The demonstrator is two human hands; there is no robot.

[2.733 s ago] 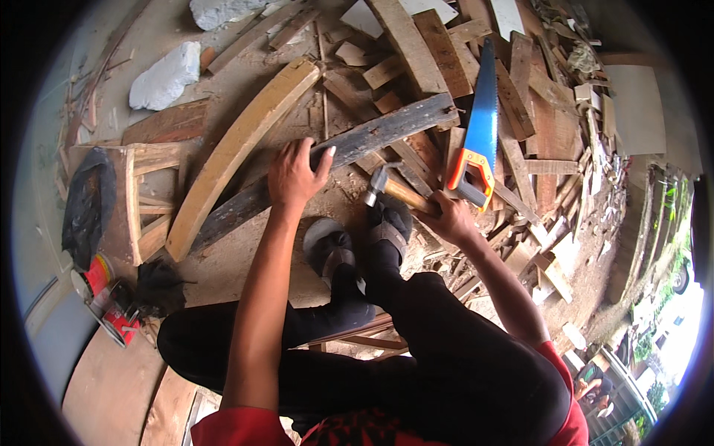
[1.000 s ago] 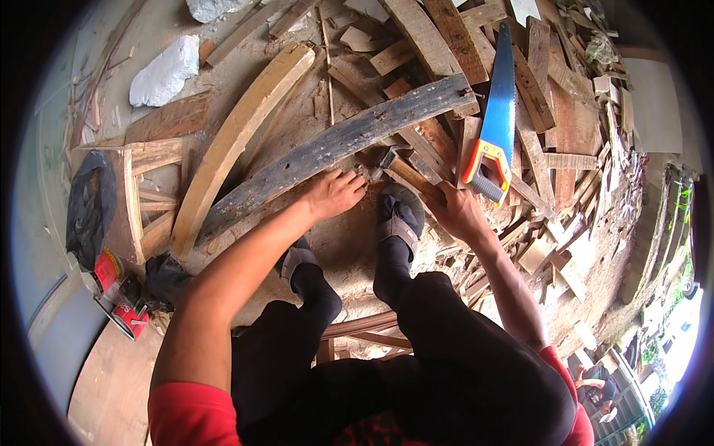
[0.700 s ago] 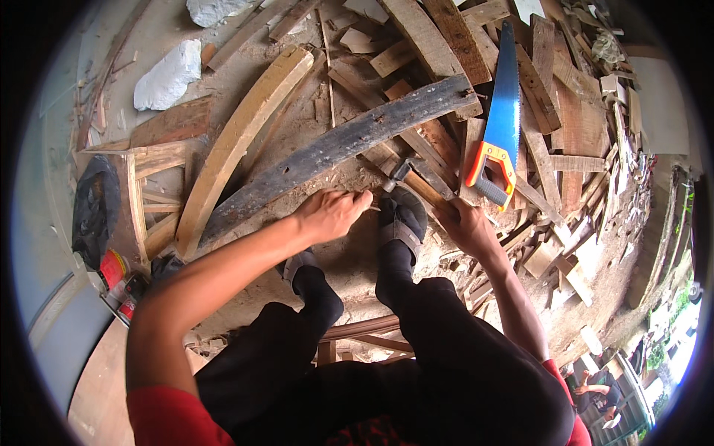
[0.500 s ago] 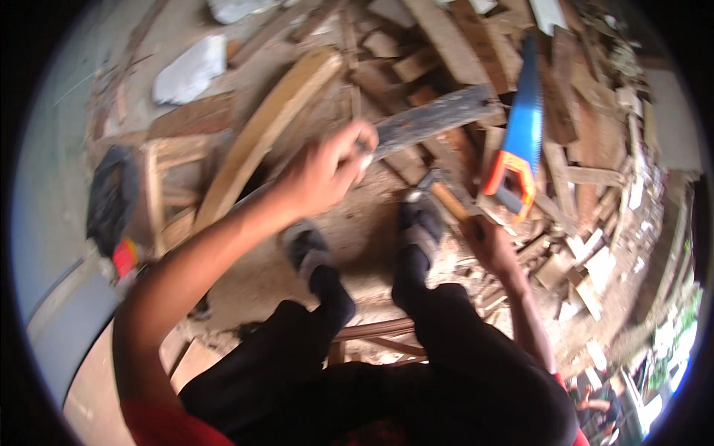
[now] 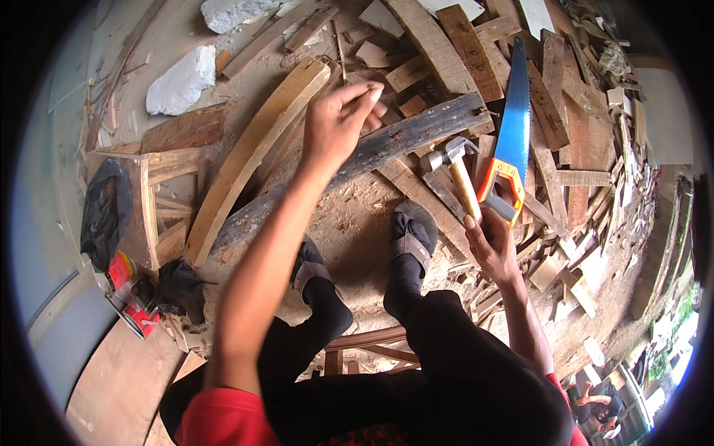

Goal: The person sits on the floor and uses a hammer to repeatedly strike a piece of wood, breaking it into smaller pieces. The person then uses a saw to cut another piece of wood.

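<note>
My right hand (image 5: 493, 245) grips a claw hammer (image 5: 464, 182) by its wooden handle, with the metal head tilted up and away from me. My left hand (image 5: 338, 119) is raised over the weathered dark board (image 5: 401, 137); thumb and forefinger pinch together, and whatever they hold is too small to make out. The board lies slantwise across the ground in front of my feet, its right end on other timber. Close beside the hammer, a handsaw (image 5: 513, 111) with a blue blade and an orange-and-black handle rests on the wood pile.
Scrap timber (image 5: 573, 141) is piled at the far right. A curved light beam (image 5: 260, 152) and a wooden frame (image 5: 149, 197) stand at the left, near a black plastic bag (image 5: 105, 208) and a red can (image 5: 139, 318). White lumps (image 5: 182, 80) lie beyond. Another person (image 5: 599, 401) sits at lower right.
My left hand has lifted off the dark board and moved up, fingers pinched. In my right hand the hammer has risen, its head now higher and close to the saw handle.
</note>
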